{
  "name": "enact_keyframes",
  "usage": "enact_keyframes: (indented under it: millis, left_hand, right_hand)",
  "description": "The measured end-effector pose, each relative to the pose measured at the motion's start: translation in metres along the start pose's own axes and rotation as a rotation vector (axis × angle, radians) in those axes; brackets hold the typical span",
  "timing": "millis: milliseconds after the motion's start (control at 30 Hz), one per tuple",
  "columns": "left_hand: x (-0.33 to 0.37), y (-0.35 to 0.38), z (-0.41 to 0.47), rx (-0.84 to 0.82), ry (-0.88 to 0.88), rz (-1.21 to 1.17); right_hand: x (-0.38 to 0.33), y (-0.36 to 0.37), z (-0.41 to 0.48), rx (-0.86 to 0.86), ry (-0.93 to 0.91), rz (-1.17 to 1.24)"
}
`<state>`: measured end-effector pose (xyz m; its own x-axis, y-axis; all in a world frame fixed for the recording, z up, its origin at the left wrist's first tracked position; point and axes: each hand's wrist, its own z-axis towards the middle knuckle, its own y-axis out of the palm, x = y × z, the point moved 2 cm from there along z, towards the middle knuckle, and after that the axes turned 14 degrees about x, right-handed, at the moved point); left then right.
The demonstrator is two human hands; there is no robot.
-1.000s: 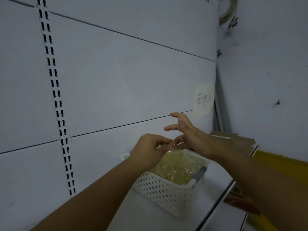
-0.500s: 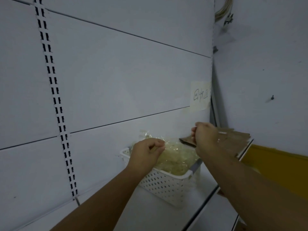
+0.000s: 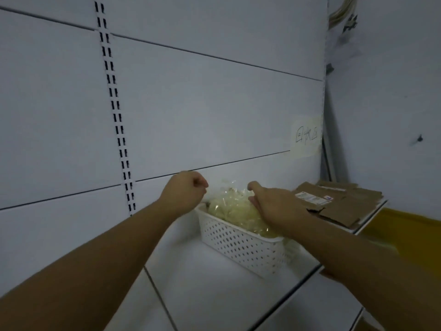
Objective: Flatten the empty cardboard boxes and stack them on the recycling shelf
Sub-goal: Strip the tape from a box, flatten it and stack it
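A stack of flattened brown cardboard boxes [image 3: 343, 204] lies on the white shelf [image 3: 214, 290] at the far right, with a shipping label on top. My right hand [image 3: 274, 206] is just left of the stack and rests palm down on a wad of clear yellowish plastic [image 3: 231, 209] that fills a white perforated basket [image 3: 241, 247]. Its thumb points up and its fingertips sink into the plastic. My left hand [image 3: 188, 189] hovers above the basket's left end, curled into a fist, with nothing visible in it.
White slotted wall panels [image 3: 191, 103] rise behind the shelf, with a handwritten paper label [image 3: 306, 137] above the cardboard. A yellow surface [image 3: 405, 235] lies beyond the shelf's right end. A lower shelf [image 3: 322, 306] shows below the front edge.
My right hand left the cardboard's edge and came down onto the plastic wad in the basket. My left hand lifted off the plastic and drew slightly left, still curled.
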<state>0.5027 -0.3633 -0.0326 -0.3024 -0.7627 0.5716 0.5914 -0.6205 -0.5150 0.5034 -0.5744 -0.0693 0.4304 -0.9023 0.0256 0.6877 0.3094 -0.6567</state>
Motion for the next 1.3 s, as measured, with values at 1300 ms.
enact_keyframes:
  millis: [1300]
  left_hand:
    - [-0.175, -0.459, -0.27, 0.095, 0.057, 0.55]
  right_hand:
    - [-0.528, -0.079, 0.002, -0.658, -0.333, 0.545]
